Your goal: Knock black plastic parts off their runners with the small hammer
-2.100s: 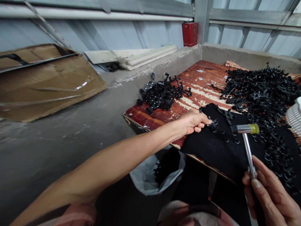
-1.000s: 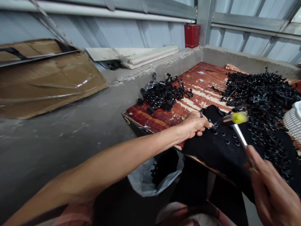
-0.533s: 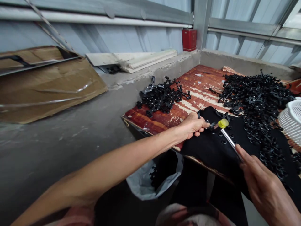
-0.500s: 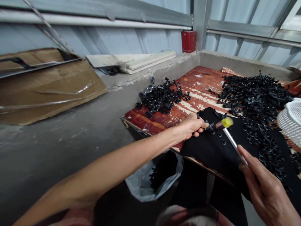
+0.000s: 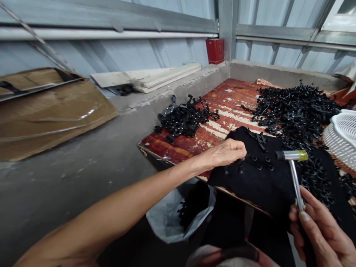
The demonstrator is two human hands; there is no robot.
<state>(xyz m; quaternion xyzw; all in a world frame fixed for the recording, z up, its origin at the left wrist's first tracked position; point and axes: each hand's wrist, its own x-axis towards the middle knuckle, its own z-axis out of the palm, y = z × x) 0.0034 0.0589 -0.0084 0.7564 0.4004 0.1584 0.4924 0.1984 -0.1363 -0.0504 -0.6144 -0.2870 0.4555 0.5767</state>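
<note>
My left hand (image 5: 229,152) is closed over the left part of a black cloth (image 5: 256,185), its fingers pinched round a black plastic part (image 5: 240,167) that is mostly hidden and blurred. My right hand (image 5: 322,230) grips a small mallet (image 5: 296,181) by its handle. The mallet's metal head, one end yellow and the other black, is raised above the cloth's right side. Between the hands, several small black round pieces (image 5: 259,167) lie in rows on the cloth. Just beyond them rests a black jointed part (image 5: 260,141).
A pile of black parts (image 5: 183,116) sits at the table's left, and a larger heap (image 5: 297,107) at the right beside a white plastic basket (image 5: 342,137). Below the table's front edge stands a pale bag (image 5: 164,218) with black parts inside. Cardboard (image 5: 55,115) leans at left.
The mallet has lifted off the part in my left hand and moved right, its head now upright. My left hand has drawn slightly nearer with the part. The view has shifted a little.
</note>
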